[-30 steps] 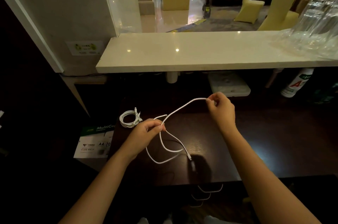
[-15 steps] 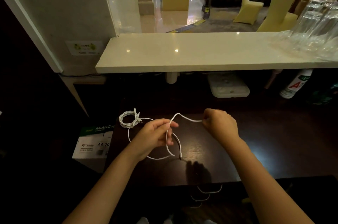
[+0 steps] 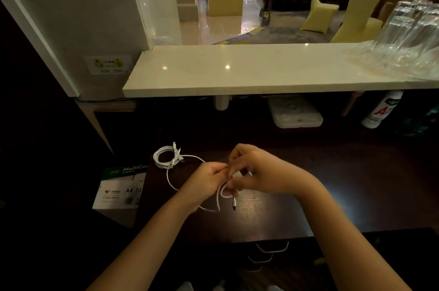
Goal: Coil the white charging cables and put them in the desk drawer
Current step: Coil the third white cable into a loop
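Hands closed in since a second ago, now touching mid-frame, cable span gone.
Left hand (image 3: 206, 178) and right hand (image 3: 255, 172) both pinch the white cable (image 3: 219, 198), loops dangling over dark desk (image 3: 332, 184); coiled cable (image 3: 166, 156) left of centre near desk edge, bare desk to the right.

1. Dark wooden counter (image 3: 320, 186), glossy, with faint glare near the middle.
2. Resting at its far-left corner: a coiled white cable (image 3: 166, 156), plug ends sticking out from the bundle.
3. Trailing over the surface just beside that coil: loops of a second white cable (image 3: 169, 178), one dark-tipped plug hanging near the middle.
4. Curved metal drawer handles (image 3: 272, 249) below the near edge.
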The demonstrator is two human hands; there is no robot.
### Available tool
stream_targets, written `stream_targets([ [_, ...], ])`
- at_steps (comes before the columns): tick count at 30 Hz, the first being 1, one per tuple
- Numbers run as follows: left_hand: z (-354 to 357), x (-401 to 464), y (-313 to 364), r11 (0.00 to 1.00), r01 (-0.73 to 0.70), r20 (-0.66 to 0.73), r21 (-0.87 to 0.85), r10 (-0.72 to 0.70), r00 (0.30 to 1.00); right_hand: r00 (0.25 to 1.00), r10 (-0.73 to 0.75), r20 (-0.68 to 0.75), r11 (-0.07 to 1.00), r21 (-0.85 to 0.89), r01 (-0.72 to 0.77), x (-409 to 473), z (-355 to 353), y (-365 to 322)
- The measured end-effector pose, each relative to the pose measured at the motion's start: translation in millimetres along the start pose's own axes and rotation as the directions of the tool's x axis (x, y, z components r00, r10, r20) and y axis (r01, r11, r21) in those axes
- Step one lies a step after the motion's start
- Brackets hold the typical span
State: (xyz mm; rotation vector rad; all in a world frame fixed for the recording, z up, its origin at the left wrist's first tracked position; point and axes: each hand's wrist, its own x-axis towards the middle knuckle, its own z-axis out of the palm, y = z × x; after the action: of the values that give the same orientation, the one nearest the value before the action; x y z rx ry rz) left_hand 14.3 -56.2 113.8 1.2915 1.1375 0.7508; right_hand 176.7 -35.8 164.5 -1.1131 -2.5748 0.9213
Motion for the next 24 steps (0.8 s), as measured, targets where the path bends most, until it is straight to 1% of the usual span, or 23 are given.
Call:
stream_targets([
  [3, -1.6, -5.9, 7.4, 0.979, 0.037, 0.169, -0.203, -0.002, 0.986, 0.994, 0.063, -0.084, 0.994, 0.096, -0.055, 3.3, 1.6, 4.6],
  [5, -6.5, -9.2, 9.6, 0.963, 0.025, 0.232, -0.267, 0.039, 0.972, 0.99, 0.083, -0.112, 0.977, 0.206, -0.059, 3.6, 5.6, 6.8],
  [7, -9.1, -11.9, 8.6, 0.958, 0.011, 0.197, -0.288, 0.048, 0.979, 0.986, 0.086, -0.144, 0.957, 0.286, -0.042, 3.1, 9.2, 8.3],
  [9, -10.4, -12.8, 5.2, 0.947, 0.01, 0.097, -0.321, 0.022, 0.995, 0.967, 0.125, -0.22, 0.933, 0.357, -0.04, 2.8, 10.8, 10.5],
  [10, -10.2, -13.8, 3.9, 0.948, -0.003, 0.048, -0.317, 0.02, 0.999, 0.95, 0.163, -0.268, 0.902, 0.431, -0.033, 2.5, 10.3, 10.7],
  [12, -6.8, -15.5, 5.0, 0.966, -0.063, -0.031, -0.25, 0.057, 0.998, 0.908, 0.241, -0.344, 0.828, 0.561, -0.008, 0.4, 6.8, 10.7],
  [15, 2.8, -11.8, 16.7, 0.982, -0.181, -0.113, -0.054, 0.174, 0.978, 0.863, 0.329, -0.384, 0.718, 0.696, 0.036, -2.1, 3.9, 10.0],
  [17, 6.9, -6.2, 28.8, 0.971, -0.238, -0.114, 0.024, 0.239, 0.964, 0.842, 0.38, -0.383, 0.614, 0.785, 0.08, -1.8, 2.1, 12.0],
  [19, 6.7, -0.1, 40.3, 0.962, -0.262, -0.074, 0.075, 0.267, 0.961, 0.815, 0.433, -0.385, 0.546, 0.831, 0.103, -0.5, 0.6, 14.5],
  [21, 4.3, 3.9, 49.2, 0.963, -0.249, 0.014, 0.102, 0.249, 0.968, 0.769, 0.502, -0.395, 0.527, 0.845, 0.091, 1.0, 0.9, 17.6],
  [23, 2.2, 6.2, 52.2, 0.96, -0.244, 0.111, 0.137, 0.23, 0.967, 0.72, 0.548, -0.426, 0.572, 0.819, 0.05, 2.0, 4.1, 21.5],
  [24, 1.7, 6.9, 51.6, 0.955, -0.252, 0.126, 0.159, 0.233, 0.964, 0.705, 0.554, -0.443, 0.603, 0.798, 0.028, 1.5, 6.0, 23.6],
])
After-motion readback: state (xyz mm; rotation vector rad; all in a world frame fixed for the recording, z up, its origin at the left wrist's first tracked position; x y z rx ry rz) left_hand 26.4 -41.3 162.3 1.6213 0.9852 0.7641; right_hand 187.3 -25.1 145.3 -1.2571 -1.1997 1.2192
